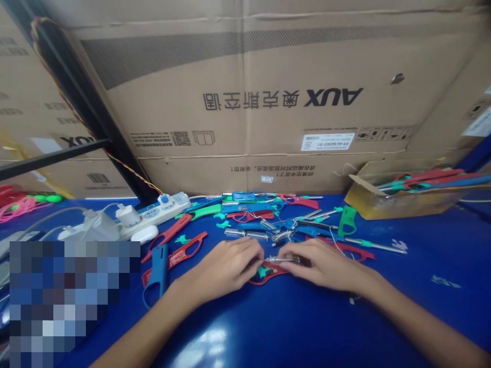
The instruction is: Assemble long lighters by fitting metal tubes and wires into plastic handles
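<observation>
looking down at the blue table (291, 317), we cannot read well what lies under our fingers: the red handle piece (268, 272) is mostly covered by both hands, only its lower edge and a small green part show. a pixelated block hides the corner at 8 o'clock, and the cardboard tray (399, 202) at 2 o'clock is cut by the frame edge.

our left hand (224, 268) comes in from 7 o'clock, palm down, fingers curled and pinching the left end of the red handle piece. our right hand (326, 266) comes from 4 o'clock, also palm down, its fingertips closed on a thin metal rod (284, 260) that lies across the piece, just at the centre of the table.

at 12 o'clock a pile of coloured handles (264, 214) is spread, too mixed to count. a white power strip (153, 214) lies at 10 o'clock, and a big carton (268, 102) stands behind all.
</observation>
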`<state>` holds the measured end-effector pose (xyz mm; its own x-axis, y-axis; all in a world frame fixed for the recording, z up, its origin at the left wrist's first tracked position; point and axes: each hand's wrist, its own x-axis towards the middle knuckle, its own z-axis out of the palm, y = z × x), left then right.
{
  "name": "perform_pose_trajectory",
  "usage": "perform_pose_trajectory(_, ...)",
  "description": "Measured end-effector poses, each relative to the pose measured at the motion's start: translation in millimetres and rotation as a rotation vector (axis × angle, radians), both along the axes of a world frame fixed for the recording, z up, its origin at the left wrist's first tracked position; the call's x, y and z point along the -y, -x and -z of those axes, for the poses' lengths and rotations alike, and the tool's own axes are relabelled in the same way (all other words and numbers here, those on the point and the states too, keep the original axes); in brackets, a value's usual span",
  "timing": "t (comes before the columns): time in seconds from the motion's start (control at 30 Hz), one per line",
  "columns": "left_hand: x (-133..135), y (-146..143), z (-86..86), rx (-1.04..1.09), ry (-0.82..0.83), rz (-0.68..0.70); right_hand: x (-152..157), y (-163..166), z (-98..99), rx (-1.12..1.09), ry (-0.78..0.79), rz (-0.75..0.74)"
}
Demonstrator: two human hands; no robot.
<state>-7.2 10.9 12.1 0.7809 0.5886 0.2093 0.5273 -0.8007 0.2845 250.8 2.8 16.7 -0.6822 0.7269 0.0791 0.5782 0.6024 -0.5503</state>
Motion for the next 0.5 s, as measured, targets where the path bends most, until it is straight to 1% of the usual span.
perform_pose_trajectory(0.2,0.4,-0.1,-0.7,-0.012,0.024,0.001,0.5,0.4,0.3,0.007,-0.018,-0.006)
perform_pose_trajectory(0.5,-0.1,0.1,0.2,0.003,0.009,0.007,-0.2,-0.1,2.5,0.017,-0.03,-0.007)
